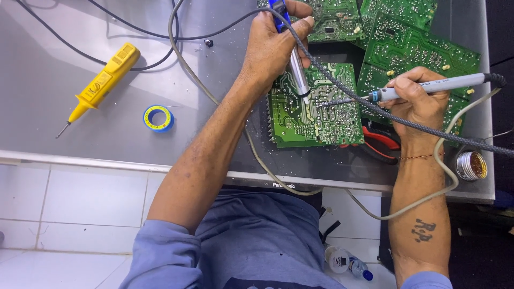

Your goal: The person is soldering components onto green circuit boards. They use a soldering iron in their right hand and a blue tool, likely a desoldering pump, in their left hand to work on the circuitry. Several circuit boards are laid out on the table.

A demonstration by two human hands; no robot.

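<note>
A green circuit board (326, 120) lies solder side up on the grey table (53, 85). My left hand (270, 48) grips a desoldering pump (296, 67) with a blue top and metal barrel, its tip touching the board's middle. My right hand (420, 99) holds a grey soldering iron (433, 85) like a pen; the iron's tip meets the board right beside the pump's tip. A braided cord runs from the iron across the board.
Other green boards (412, 43) are stacked at the back right. Red-handled pliers (380, 142) lie under the board's right edge. A yellow tester screwdriver (101, 83), a blue-and-yellow tape roll (158, 118), a round metal tin (471, 165) and loose cables lie about.
</note>
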